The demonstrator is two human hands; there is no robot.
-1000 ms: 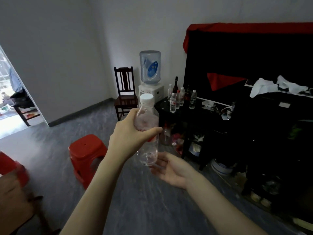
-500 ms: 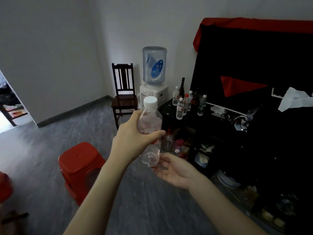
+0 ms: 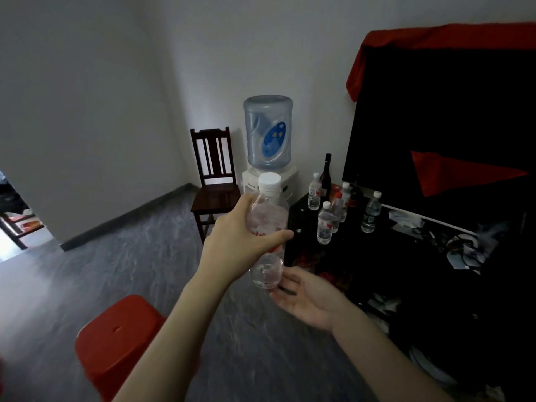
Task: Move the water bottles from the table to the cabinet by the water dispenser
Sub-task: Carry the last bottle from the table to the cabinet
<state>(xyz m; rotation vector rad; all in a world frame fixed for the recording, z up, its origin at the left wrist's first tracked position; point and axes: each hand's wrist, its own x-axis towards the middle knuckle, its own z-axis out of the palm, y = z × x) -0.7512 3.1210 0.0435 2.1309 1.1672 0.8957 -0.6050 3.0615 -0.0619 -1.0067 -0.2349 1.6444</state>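
My left hand (image 3: 232,245) grips a clear water bottle (image 3: 268,216) with a white cap and red label, held upright in front of me. My right hand (image 3: 307,297) is spread palm-up just under the bottle's base, fingers relaxed and holding nothing. Ahead stands the water dispenser (image 3: 268,134) with its blue jug. Right of it is a low black cabinet (image 3: 406,250) carrying several small water bottles (image 3: 324,223) and a dark glass bottle (image 3: 327,172).
A dark wooden chair (image 3: 214,181) stands left of the dispenser. A red plastic stool (image 3: 116,338) is on the grey floor at lower left. A black screen draped with red cloth (image 3: 435,42) rises behind the cabinet. Clutter fills the cabinet's shelves. A doorway opens at far left.
The dispenser and cabinet have come closer and larger as I walk towards them. The red stool has slid towards the bottom left. Both hands keep the same hold around the bottle.
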